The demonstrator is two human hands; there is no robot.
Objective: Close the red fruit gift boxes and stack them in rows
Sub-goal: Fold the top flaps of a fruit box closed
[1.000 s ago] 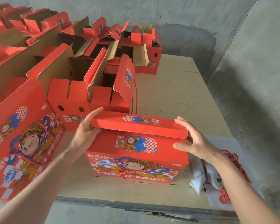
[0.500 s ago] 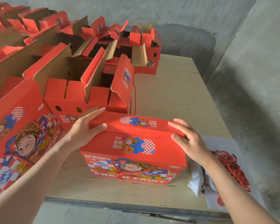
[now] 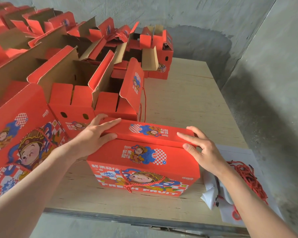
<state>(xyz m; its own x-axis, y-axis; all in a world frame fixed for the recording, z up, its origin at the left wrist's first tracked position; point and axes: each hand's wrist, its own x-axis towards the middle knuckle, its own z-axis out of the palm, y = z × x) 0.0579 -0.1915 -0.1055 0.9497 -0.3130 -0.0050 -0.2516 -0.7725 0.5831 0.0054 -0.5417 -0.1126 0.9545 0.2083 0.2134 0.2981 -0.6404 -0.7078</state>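
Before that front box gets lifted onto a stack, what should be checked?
1. Top flap folded down over the front box: ok.
2. Flap tucked in and locked: cannot tell.
3. Left hand and right hand pressing the flap's two ends: ok.
4. Rope handle hanging on the front, free of the flap: ok.
5. Open boxes behind closed for stacking: not ok, flaps stand up.
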